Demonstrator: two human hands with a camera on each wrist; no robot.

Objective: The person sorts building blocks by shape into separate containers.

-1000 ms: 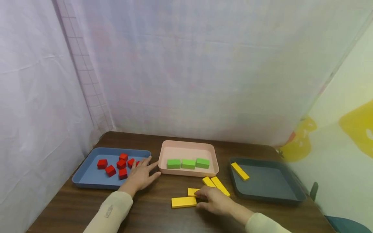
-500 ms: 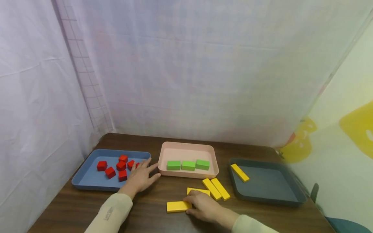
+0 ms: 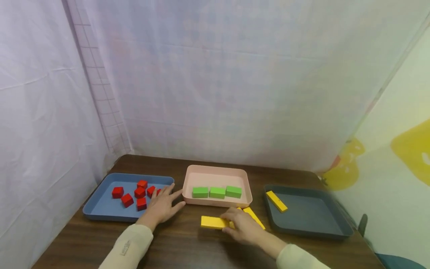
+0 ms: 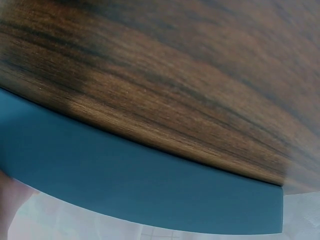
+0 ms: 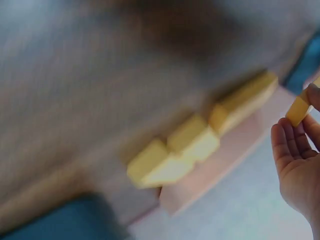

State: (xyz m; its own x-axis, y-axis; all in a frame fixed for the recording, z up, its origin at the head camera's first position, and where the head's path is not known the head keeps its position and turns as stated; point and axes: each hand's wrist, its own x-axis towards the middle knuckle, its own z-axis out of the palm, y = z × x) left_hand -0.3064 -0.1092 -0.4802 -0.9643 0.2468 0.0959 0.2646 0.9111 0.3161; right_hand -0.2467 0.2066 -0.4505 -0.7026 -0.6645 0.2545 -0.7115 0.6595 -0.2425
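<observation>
My right hand (image 3: 246, 226) pinches a long yellow block (image 3: 212, 222) by its right end and holds it above the table, where a shadow falls below. In the right wrist view, the thumb and fingers grip the yellow block (image 5: 298, 111). Three more yellow blocks (image 5: 245, 102) lie on the table there; in the head view the hand partly covers them, and one yellow block (image 3: 255, 218) shows beside it. With fingers spread, my left hand (image 3: 162, 207) rests at the right end of the blue tray (image 3: 104, 213), which contains several red cubes (image 3: 127, 200).
Behind my hands stands a pink tray (image 3: 216, 170) with three green blocks (image 3: 217, 192) along its near side. A dark grey tray (image 3: 315, 224) on the right contains one yellow block (image 3: 277, 201). White curtains (image 3: 218, 93) hang behind the table.
My right hand first slid left to the nearest yellow block. It has since lifted that block and moved up and right with it. The left hand stays in place.
</observation>
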